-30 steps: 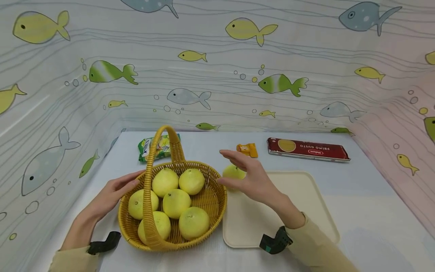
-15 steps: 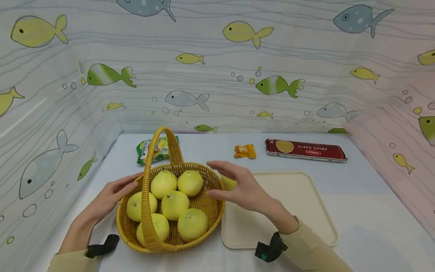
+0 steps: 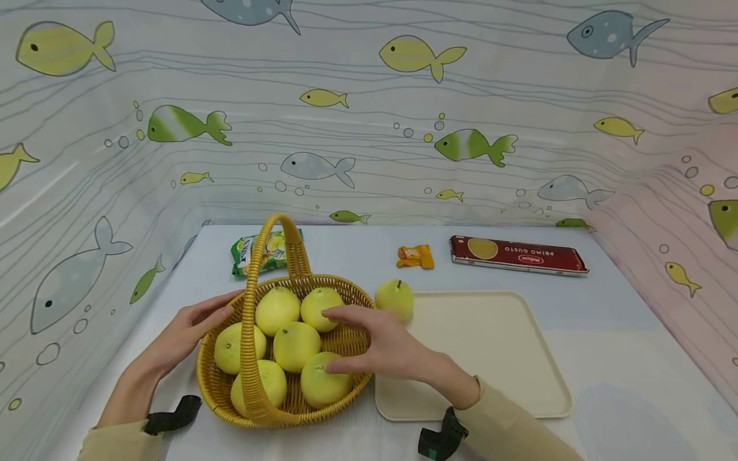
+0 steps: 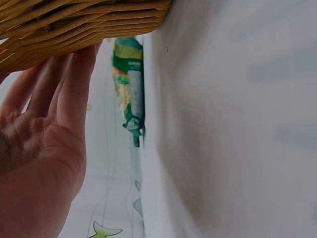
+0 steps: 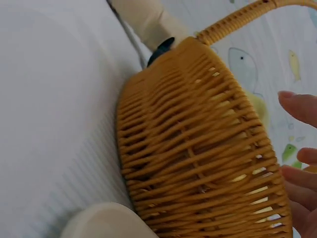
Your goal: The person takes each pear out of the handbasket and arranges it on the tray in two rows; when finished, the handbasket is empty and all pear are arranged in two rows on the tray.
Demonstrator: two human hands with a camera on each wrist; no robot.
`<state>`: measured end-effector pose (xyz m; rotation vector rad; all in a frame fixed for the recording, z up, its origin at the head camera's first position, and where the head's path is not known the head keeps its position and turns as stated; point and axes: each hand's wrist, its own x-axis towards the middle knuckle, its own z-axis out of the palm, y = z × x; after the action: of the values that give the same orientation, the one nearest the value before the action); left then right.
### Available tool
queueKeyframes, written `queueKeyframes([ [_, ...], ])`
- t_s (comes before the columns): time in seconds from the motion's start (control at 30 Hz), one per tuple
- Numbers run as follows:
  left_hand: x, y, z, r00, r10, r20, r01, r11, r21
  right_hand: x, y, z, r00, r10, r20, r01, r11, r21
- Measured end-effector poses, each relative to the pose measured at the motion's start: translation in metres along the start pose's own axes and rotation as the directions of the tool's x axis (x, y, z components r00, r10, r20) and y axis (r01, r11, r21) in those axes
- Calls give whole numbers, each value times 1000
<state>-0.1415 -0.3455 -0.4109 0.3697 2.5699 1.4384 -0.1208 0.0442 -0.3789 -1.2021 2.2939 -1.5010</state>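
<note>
Six yellow-green fruits (image 3: 296, 347) sit in the wicker basket (image 5: 198, 141)

- Smooth white back wall (image 3: 369, 137): printed with thin wavy grey-blue lines, small outlined bubbles and cartoon fish (image 3: 412, 54) in yellow, green and grey-blue.
- Pale left side wall (image 3: 81, 150): same print; bright streak of glare on its surface.
- Right side wall (image 3: 686, 240): same print, with a pinkish cast.
- Flat white rectangular worktop (image 3: 628, 339): extends to the foot of the back wall; pale bluish shading at right front.
- Lighting: soft, fairly even.
</note>
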Motion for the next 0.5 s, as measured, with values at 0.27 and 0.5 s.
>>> queueKeyframes([
  [0.27, 0, -1, 0, 1000, 5, 1, -5, 1000, 1, -2, 1, 13, 997, 5, 78, 7, 989, -147],
  [0.5, 1, -1, 0, 1000, 17, -3, -17, 1000, 12, -3, -1, 15, 995, 8, 100, 19, 965, -261],
])
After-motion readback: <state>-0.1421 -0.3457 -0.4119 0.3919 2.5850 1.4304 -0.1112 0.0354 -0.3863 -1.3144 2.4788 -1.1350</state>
